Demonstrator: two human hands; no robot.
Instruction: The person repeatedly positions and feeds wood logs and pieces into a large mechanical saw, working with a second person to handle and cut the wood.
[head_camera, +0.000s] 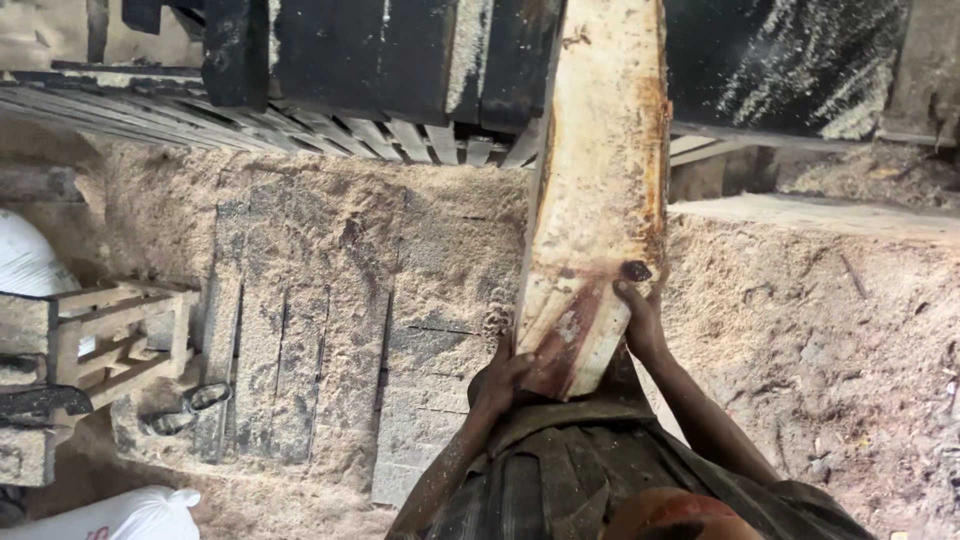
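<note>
Plank (600, 190), rough-sawn, pale with a reddish-brown stain at its near end, held by both hands at that end. Left hand (503, 380) closed on the near-left corner, fingers wrapped under the edge, at about 7 o'clock of the plank's end. Right hand (638, 318) gripping the right edge, fingers curled over onto the top face, at about 4 o'clock, just below a small dark knot. Plank runs from the person's waist up toward 12 o'clock, slightly tilted, far end resting on the dark machine bed (380, 60) at the top of the view. Slatted rails (300, 125) run at 10 o'clock from the hands, along the machine's lower edge.

Sawdust-covered floor (820, 340) lies all around, thick at 3 o'clock. Flat paving slabs (290, 340), dusted over, sit at 9 o'clock of the left hand. Further out at 9 o'clock, a small wooden crate (110, 330) of pale slats; beside it a white sack (25, 260). Second white sack (120, 515) at 8 o'clock, bottom-left corner. Pair of dark sandals (185, 410) near the crate. Another pale board (820, 215) lies flat at 2 o'clock, well apart from the hands.
</note>
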